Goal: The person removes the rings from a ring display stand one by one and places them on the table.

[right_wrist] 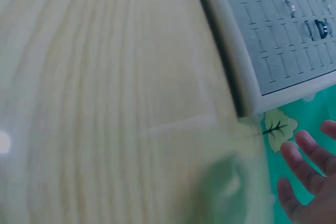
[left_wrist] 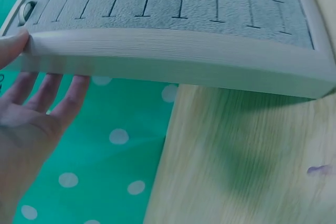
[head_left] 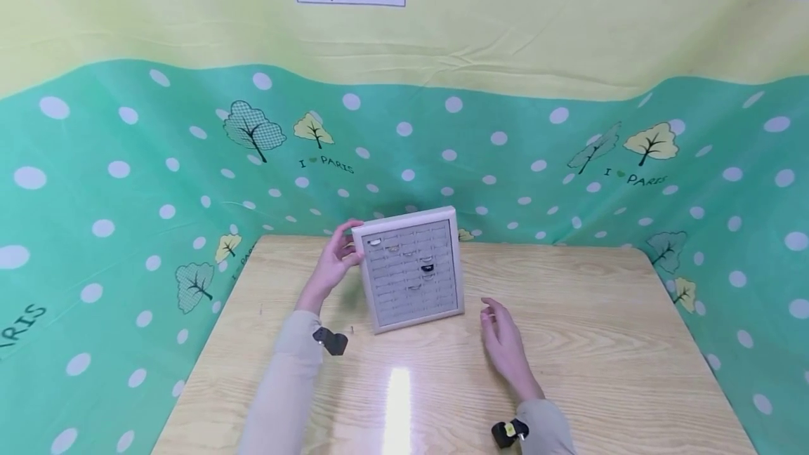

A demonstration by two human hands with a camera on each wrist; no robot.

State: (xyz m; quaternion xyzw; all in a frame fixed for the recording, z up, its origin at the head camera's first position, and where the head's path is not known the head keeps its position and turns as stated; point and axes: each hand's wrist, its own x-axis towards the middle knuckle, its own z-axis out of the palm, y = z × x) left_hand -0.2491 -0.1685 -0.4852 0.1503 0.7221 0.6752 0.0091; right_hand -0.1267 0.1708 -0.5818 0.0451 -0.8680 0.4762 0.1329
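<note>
A ring display tray [head_left: 404, 220] with a pale frame and a grey slotted pad stands tilted up on the table, its face towards me. Several rings sit in its slots, among them a black ring [head_left: 428, 268] right of the middle and a silvery ring [head_left: 375, 242] at the upper left. My left hand [head_left: 331, 265] holds the tray by its upper left side. In the left wrist view, the thumb lies on the front of the frame [left_wrist: 157, 51] and the fingers reach behind. My right hand [head_left: 504, 343], fingers loosely bent and holding nothing, hovers right of the tray's lower corner.
The wooden table [head_left: 600, 321] extends to both sides of the tray. Behind and beside it hangs a green and yellow curtain [head_left: 505, 118] with dots and trees. A bright light reflection lies on the tabletop in front.
</note>
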